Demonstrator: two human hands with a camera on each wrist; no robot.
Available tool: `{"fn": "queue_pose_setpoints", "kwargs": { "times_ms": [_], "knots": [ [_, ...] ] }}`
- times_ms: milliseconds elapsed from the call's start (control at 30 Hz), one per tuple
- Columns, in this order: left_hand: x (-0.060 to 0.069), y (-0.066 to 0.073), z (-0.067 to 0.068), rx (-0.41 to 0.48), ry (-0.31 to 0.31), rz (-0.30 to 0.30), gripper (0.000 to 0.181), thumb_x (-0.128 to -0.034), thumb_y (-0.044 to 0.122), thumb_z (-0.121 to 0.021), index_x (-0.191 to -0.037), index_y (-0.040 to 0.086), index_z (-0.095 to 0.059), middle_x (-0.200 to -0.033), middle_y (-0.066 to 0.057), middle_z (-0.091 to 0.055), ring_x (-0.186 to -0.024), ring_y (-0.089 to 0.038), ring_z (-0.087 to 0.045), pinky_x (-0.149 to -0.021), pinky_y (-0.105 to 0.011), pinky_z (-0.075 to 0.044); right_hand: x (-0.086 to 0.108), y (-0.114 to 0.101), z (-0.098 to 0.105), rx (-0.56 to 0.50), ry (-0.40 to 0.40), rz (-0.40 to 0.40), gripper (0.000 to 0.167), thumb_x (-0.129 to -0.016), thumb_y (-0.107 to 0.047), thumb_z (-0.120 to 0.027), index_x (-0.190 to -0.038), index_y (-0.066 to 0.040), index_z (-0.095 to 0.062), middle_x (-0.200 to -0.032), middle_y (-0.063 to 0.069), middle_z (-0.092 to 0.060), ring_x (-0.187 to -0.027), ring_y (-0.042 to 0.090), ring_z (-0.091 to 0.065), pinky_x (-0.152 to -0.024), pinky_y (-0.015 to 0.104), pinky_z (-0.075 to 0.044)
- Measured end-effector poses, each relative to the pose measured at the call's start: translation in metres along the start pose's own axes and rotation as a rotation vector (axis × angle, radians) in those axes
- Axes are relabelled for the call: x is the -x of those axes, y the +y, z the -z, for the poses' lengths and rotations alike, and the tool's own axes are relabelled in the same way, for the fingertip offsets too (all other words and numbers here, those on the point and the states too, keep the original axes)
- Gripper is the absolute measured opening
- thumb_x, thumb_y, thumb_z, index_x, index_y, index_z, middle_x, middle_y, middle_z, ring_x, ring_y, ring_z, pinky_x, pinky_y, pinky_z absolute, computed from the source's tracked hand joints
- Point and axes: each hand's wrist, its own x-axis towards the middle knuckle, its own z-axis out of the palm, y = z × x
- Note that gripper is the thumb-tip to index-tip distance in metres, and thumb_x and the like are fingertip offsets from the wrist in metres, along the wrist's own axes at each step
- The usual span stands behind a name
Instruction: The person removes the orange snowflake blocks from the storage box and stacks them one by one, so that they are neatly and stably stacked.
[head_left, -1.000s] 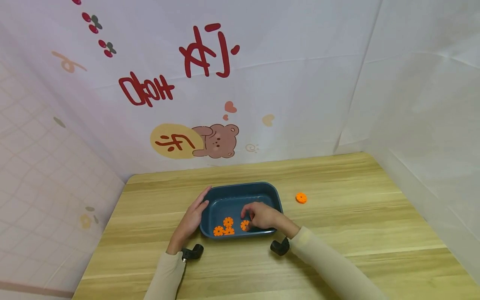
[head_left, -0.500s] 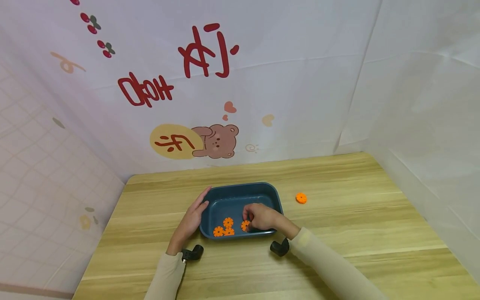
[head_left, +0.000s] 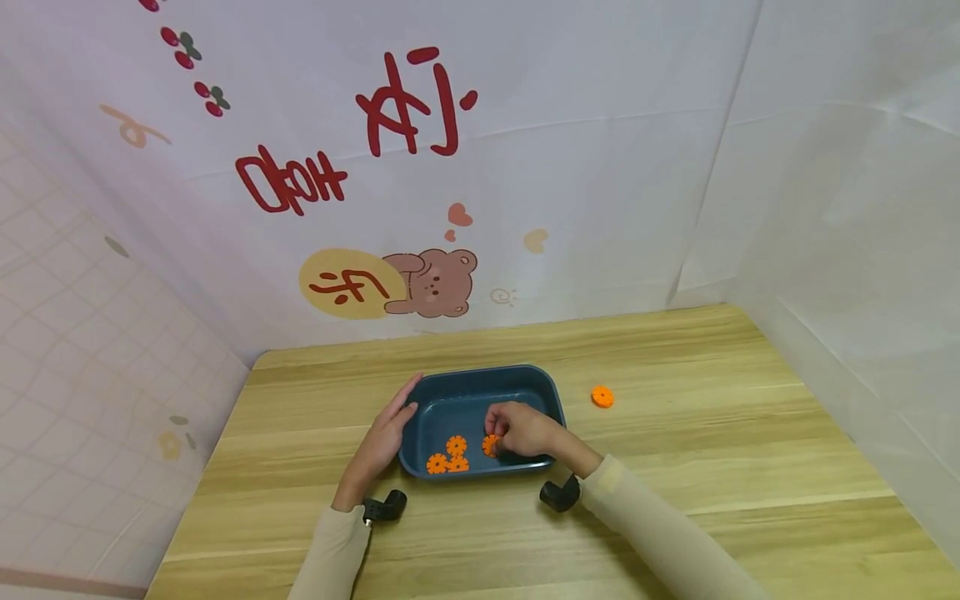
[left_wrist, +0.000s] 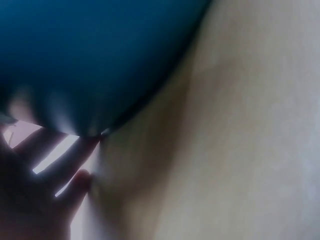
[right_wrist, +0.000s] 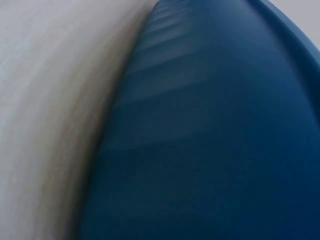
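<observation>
A dark blue rectangular tray (head_left: 457,414) lies on the table in the head view. My left hand (head_left: 383,439) rests against its left side, fingers extended along the rim; in the left wrist view those fingers (left_wrist: 71,160) touch the tray's outer wall. Reaching over the near right part, my right hand (head_left: 527,430) pinches an orange notched disc (head_left: 491,445), partly covered by the fingers. Several more orange notched discs (head_left: 456,446) lie together at the tray's near left. Only the tray's outer wall (right_wrist: 200,125) fills the right wrist view; the right hand is hidden there.
Right of the tray, another orange notched disc (head_left: 602,396), perhaps stacked, lies on the wooden table (head_left: 697,450). White printed cloth (head_left: 592,167) stands behind the table and along both sides. A black wrist camera (head_left: 559,495) sits close to the tray's near edge.
My right fingers have closed on the orange disc and raised it slightly, away from the near wall. The left hand and tray have stayed in place.
</observation>
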Motion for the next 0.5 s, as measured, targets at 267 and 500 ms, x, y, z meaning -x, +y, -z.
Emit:
{"fn": "queue_pose_setpoints", "kwargs": {
  "times_ms": [267,500],
  "knots": [
    [0.0005,0.0012,-0.0001,-0.002,0.005,-0.005,0.048,-0.1091,0.024,-0.035,-0.157,0.028,-0.029,-0.163,0.008,-0.022,-0.152,-0.02,-0.012,-0.122,-0.052,-0.009,0.0019,-0.0007,0.0011,-0.194,0.022,0.082,0.022,-0.086,0.003,-0.071,-0.101,-0.008,-0.06,-0.073,-0.002,-0.053,-0.061,0.01,-0.052,-0.059,0.025,-0.048],
    [0.0009,0.0015,0.0002,-0.011,0.005,-0.003,0.048,-0.1089,0.023,-0.035,-0.156,0.032,-0.03,-0.163,0.008,-0.022,-0.152,-0.02,-0.013,-0.122,-0.052,-0.01,0.0035,-0.0012,0.0046,-0.322,0.067,0.109,0.022,-0.089,0.001,-0.068,-0.106,-0.011,-0.061,-0.082,0.004,-0.056,-0.061,0.019,-0.059,-0.056,0.028,-0.053]
  ]
}}
